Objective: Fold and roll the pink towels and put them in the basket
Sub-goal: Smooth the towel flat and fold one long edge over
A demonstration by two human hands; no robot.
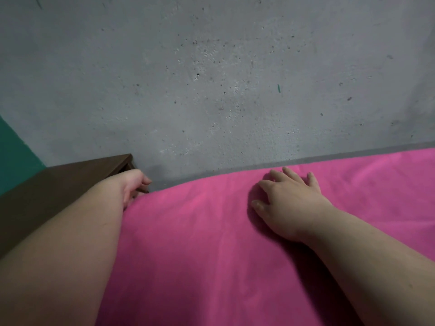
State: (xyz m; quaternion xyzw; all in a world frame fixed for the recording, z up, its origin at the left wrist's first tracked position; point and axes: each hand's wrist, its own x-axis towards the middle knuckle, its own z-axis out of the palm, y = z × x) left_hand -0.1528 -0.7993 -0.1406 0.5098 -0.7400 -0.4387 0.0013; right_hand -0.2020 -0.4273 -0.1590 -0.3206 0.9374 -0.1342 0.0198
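The pink towel (200, 231) runs left to right, the right hand (287, 203) lies on it with fingers wide, the left hand (133, 184) curls at its left corner, grip hidden

Left grip (133, 184), right grip (289, 203): bare hands. Left forearm (70, 243) bare, faint line mark. Right forearm (367, 260) bare, small dark spot.

A pink towel (211, 243) is spread flat across the near right. The right hand (289, 203) is laid palm-down on it near its far edge, fingers straight and slightly spread. The left hand (131, 184) is seen at the towel's far left corner, its fingers hidden. Brown wooden furniture (58, 191) is seen at the left, and grey concrete (211, 78) beyond.
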